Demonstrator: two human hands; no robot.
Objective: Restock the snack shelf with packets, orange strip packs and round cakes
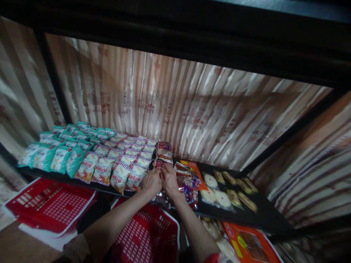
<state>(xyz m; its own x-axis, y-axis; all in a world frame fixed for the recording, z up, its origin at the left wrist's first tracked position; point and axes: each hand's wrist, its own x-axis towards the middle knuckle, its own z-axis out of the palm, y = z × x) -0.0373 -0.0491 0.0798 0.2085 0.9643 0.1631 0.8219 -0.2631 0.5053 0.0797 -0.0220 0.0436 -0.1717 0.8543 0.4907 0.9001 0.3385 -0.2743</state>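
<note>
Both my hands reach onto a black shelf [263, 215]. My left hand [152, 181] and my right hand [169, 179] are side by side, fingers curled round a row of red snack packets [163, 151] that stands upright in the shelf's middle. To the left lie white-and-red snack bags [120, 164] in rows. Red flat packets [188, 184] lie just right of my right hand.
Teal snack bags [59, 153] fill the shelf's left end. Clear-wrapped round cakes [219, 195] and an orange packet [196, 171] lie at the right. Red plastic baskets [51, 204] [148, 233] sit below the shelf. Striped cloth [175, 102] backs it.
</note>
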